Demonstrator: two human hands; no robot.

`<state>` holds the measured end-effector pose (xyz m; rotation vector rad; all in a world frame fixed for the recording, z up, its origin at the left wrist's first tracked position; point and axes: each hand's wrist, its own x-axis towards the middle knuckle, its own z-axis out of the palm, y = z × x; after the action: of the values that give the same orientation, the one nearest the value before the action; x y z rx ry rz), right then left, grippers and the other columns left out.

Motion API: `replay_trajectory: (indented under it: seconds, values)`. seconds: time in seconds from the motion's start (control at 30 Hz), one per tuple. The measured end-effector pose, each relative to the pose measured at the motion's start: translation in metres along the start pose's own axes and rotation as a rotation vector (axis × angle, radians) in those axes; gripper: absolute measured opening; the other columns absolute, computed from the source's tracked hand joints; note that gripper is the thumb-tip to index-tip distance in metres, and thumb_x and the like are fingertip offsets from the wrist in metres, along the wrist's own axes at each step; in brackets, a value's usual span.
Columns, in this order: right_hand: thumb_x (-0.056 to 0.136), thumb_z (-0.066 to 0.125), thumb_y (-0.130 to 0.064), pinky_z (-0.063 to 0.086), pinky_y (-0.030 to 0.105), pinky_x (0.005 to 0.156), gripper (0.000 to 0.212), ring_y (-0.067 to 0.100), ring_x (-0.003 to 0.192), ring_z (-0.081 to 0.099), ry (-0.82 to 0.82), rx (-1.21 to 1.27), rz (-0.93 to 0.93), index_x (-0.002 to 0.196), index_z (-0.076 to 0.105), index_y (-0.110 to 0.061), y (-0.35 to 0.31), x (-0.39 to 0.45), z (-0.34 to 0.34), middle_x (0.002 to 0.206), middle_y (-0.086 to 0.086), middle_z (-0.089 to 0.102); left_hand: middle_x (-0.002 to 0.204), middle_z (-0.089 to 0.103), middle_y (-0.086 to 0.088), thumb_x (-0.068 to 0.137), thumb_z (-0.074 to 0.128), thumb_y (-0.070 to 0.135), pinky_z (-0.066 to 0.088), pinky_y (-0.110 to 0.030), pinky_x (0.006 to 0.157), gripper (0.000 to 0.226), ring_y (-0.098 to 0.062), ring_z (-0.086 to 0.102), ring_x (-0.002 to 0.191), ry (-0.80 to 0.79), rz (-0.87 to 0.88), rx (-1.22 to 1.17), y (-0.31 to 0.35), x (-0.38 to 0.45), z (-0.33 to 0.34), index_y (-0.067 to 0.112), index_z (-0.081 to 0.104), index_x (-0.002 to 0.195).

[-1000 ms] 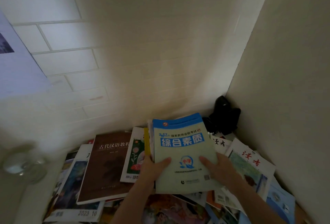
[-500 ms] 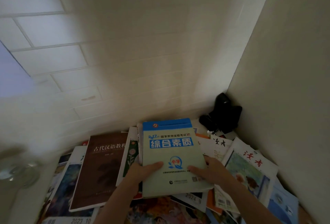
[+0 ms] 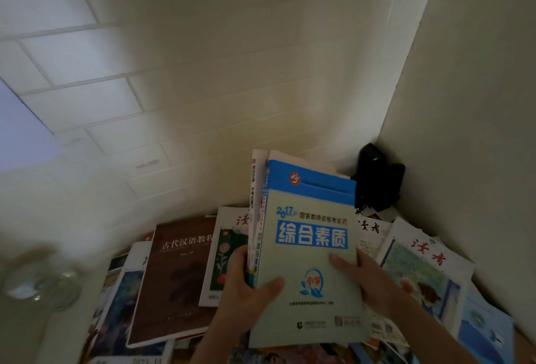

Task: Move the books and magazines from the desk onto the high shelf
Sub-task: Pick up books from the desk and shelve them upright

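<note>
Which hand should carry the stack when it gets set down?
Left, probably. The left hand wraps the book stack at its spine edge; the right hand only steadies the cover.

Held books (image 3: 310, 250) stand above scattered magazines (image 3: 420, 271), a thick book (image 3: 177, 279) to their left.

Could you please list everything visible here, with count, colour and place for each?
Held stack of books: several, top cover pale green with blue band, raised at centre.
Brown book: one, lying left of the stack.
Magazines: several, white with red titles, spread flat around the stack.
Black object: one, back corner, unclear what.
Tiled wall: white, behind.
Left hand: grips the stack's left edge.
Right hand: grips its right edge.
</note>
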<state>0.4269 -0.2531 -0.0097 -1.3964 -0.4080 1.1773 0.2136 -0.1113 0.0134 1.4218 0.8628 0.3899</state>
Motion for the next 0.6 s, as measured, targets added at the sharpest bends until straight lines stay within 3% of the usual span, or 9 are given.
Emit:
replay_trajectory:
  seconds: [0.13,0.23,0.33,0.43,0.53,0.6]
  values:
    - [0.083,0.071,-0.014,0.059,0.049,0.077,0.039,0.031,0.097,0.07,0.042,-0.126,-0.193,0.12,0.059,-0.011,-0.02,-0.012,0.012,0.111,0.008,0.072,0.11,0.068,-0.004,0.072,0.081,0.014,0.061,-0.039,0.068,0.062,-0.019,0.072,0.088,-0.026,0.075,0.035,0.013,0.001,-0.011,0.029,0.044,0.119]
    - [0.082,0.07,-0.004,0.059,0.03,0.061,0.033,0.02,0.084,0.073,0.199,-0.165,-0.356,0.112,0.06,-0.013,-0.041,-0.022,0.023,0.1,0.003,0.075,0.11,0.068,0.002,0.071,0.082,0.011,0.061,-0.036,0.07,0.063,-0.015,0.071,0.095,-0.028,0.13,0.066,0.025,0.016,-0.02,0.025,0.046,0.12]
    - [0.081,0.071,-0.002,0.056,0.019,0.059,0.039,0.01,0.083,0.072,0.238,-0.285,-0.488,0.117,0.057,-0.008,-0.051,-0.023,0.025,0.1,-0.003,0.074,0.114,0.067,0.008,0.072,0.081,0.006,0.06,-0.032,0.073,0.066,-0.01,0.067,0.103,-0.054,0.212,0.076,0.035,0.031,-0.018,0.024,0.045,0.124]
    - [0.084,0.069,-0.005,0.057,0.02,0.067,0.044,0.008,0.096,0.069,0.262,-0.353,-0.521,0.124,0.053,-0.013,-0.039,-0.023,0.025,0.107,-0.008,0.071,0.118,0.066,0.002,0.076,0.075,-0.005,0.059,-0.029,0.076,0.074,-0.011,0.066,0.106,-0.059,0.222,0.047,0.025,0.039,-0.011,0.017,0.036,0.136]
    - [0.086,0.064,-0.005,0.058,0.025,0.069,0.042,0.017,0.101,0.069,0.297,-0.243,-0.525,0.125,0.052,-0.012,-0.018,-0.023,0.027,0.11,-0.007,0.071,0.124,0.064,-0.004,0.076,0.08,0.009,0.056,-0.049,0.084,0.082,-0.022,0.063,0.112,-0.101,0.24,0.08,0.013,0.042,-0.003,0.023,0.031,0.14]
    - [0.086,0.063,-0.008,0.059,0.031,0.074,0.045,0.017,0.104,0.068,0.324,-0.191,-0.548,0.129,0.049,-0.012,-0.012,-0.025,0.023,0.116,-0.003,0.069,0.122,0.064,0.0,0.076,0.08,0.009,0.058,-0.042,0.082,0.079,-0.017,0.064,0.111,-0.142,0.233,0.098,0.016,0.045,0.005,0.028,0.032,0.136]
